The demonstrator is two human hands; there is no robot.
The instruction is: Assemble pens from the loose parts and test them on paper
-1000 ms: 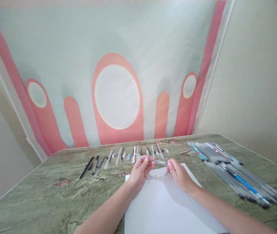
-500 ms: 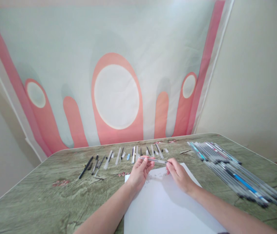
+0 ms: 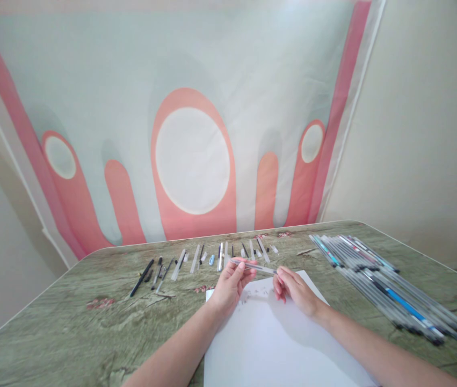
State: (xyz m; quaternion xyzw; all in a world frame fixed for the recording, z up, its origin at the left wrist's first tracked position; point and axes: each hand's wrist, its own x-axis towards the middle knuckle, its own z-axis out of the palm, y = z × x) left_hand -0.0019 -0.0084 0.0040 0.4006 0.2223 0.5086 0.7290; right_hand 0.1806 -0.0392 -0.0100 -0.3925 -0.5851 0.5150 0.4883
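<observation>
A slim, see-through pen (image 3: 263, 268) is held level above a white sheet of paper (image 3: 260, 338). My left hand (image 3: 232, 282) pinches its left part between thumb and fingers. At the pen's right end, my right hand (image 3: 296, 290) has thumb and index finger closed on the tip, the other fingers curled loosely below. Small dark scribbles mark the paper's far part, beneath the pen. Just beyond my hands lies a row of pen parts, among them a clear barrel (image 3: 178, 265) and a small blue cap (image 3: 211, 260).
Many clear pens with dark ends (image 3: 377, 293) are laid side by side on the right, a blue pen (image 3: 405, 305) among them. A black pen (image 3: 142, 278) lies at the row's left end. The wood-patterned table (image 3: 71, 322) meets a printed backdrop (image 3: 196, 226) behind.
My right hand has shifted slightly down and to the right, its lower fingers loosening. The pen's right end has dipped a little. My left hand stays nearly in place.
</observation>
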